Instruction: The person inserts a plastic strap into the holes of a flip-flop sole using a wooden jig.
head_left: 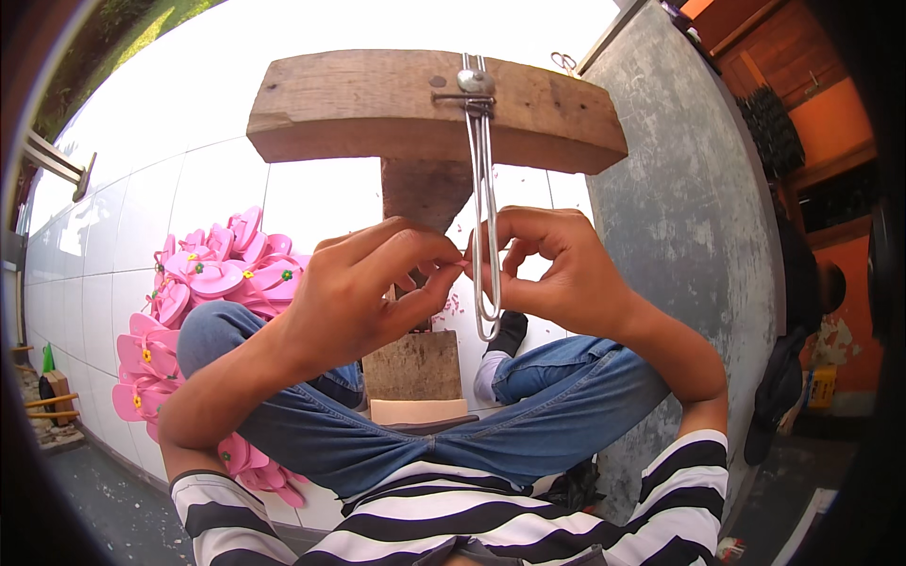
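My left hand (373, 278) and my right hand (562, 269) meet in front of me, thumbs and forefingers pinched. What they hold between the fingertips is tiny, perhaps pinkish, and I cannot make it out. A long looped metal wire tool (485, 208) hangs just in front of my right fingertips. It is fixed by a round metal head and a bent nail (461, 95) to a thick wooden crossbeam (349, 99). Below the beam stands a wooden post (423, 189), partly hidden by my left hand.
Pink flip-flops (212, 275) with small flower trims are heaped on the white tiled floor (99, 311) at my left. Scissor handles (564, 63) show behind the beam. A wooden board (411, 366) lies between my legs. To the right runs a grey concrete ledge (675, 245). Pink scraps dot the tiles.
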Demonstrator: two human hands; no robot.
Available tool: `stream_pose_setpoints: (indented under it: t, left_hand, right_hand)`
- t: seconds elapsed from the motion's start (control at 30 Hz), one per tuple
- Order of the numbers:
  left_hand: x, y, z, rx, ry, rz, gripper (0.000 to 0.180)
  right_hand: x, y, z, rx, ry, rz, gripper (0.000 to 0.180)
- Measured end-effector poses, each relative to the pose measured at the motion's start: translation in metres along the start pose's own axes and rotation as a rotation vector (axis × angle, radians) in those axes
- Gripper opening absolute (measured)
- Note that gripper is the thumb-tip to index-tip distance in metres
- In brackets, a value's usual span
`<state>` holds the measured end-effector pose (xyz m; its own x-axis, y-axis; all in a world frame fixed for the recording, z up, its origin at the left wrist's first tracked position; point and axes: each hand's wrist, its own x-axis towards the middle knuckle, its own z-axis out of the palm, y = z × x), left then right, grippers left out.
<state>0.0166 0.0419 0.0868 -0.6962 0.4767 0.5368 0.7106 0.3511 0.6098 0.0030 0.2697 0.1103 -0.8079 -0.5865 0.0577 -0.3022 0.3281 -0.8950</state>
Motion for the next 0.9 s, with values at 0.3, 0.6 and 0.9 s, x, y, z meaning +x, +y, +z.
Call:
stream_pose_setpoints:
  t: [0.3, 0.6, 0.9]
  left_hand:
    - [0.000, 0.003, 0.002, -0.250, -0.071, -0.195, 0.011]
    - [-0.002, 0.007, 0.002, -0.299, -0.135, -0.290, 0.012]
    - [-0.003, 0.007, 0.004, -0.243, -0.129, -0.229, 0.011]
  right_hand:
    - [0.002, 0.010, 0.002, -0.475, 0.195, -0.516, 0.018]
    - [0.003, 0.007, 0.003, -0.609, 0.212, -0.596, 0.019]
    - [0.000, 0.010, 0.004, -0.615, 0.185, -0.585, 0.024]
